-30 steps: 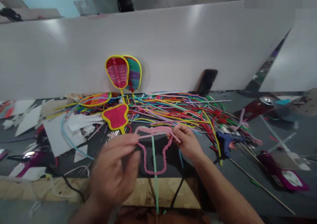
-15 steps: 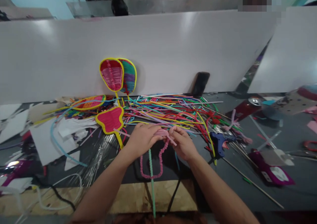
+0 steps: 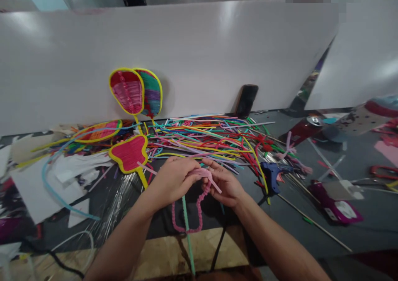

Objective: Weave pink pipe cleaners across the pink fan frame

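Observation:
My left hand [image 3: 175,179] is closed around a bundle of pale pink pipe cleaners [image 3: 202,173], with a loose end sticking out to its left. My right hand [image 3: 226,187] has its fingers curled round the right end of the same bundle, where another end pokes out. Below them hangs a crinkled, twisted pink pipe-cleaner loop [image 3: 200,216], its top hidden by my hands. A mint-green stem [image 3: 189,248] crosses behind the loop's lower edge and runs down toward me. Left of my hands lies a pink paddle shape with a yellow edge [image 3: 129,153].
Behind my hands spreads a pile of coloured pipe cleaners [image 3: 199,138]. Two yellow-edged paddles [image 3: 128,91] lean on the white panel [image 3: 192,44], as does a phone [image 3: 246,100]. To the right are a blue glue gun [image 3: 271,177], a drink can [image 3: 306,129] and a purple device [image 3: 337,206].
The view has tilted down and turned slightly right. My right fingers have shifted from a pinch at the bundle's end to a looser curl around it. Both hands stay on the pink pipe cleaners.

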{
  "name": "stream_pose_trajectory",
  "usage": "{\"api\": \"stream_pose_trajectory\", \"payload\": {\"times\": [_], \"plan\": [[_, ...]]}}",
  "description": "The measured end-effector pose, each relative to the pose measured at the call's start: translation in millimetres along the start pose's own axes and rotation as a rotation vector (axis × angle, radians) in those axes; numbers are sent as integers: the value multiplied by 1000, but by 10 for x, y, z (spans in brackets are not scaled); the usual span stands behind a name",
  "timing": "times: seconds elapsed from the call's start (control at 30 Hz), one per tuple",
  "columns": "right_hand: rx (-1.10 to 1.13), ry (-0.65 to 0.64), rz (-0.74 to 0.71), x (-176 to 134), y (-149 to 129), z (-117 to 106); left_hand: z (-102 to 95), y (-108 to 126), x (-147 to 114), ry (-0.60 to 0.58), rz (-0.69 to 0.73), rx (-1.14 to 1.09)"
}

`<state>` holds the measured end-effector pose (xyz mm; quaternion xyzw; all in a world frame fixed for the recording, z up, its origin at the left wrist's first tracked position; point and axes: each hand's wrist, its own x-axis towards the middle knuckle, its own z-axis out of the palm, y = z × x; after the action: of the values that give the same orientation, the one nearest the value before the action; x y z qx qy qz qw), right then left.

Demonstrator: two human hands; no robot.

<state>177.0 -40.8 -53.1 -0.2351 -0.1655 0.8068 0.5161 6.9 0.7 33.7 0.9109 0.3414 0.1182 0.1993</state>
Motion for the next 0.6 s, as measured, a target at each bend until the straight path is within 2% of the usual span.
{"api": "stream_pose_trajectory", "payload": {"times": [0.27, 0.6], "plan": [[0, -76, 46, -17, 65, 13, -19, 15, -26, -5, -27, -75], [-6, -29, 32, -29, 58, 89, -38, 103, -17, -14, -10, -126]]}}
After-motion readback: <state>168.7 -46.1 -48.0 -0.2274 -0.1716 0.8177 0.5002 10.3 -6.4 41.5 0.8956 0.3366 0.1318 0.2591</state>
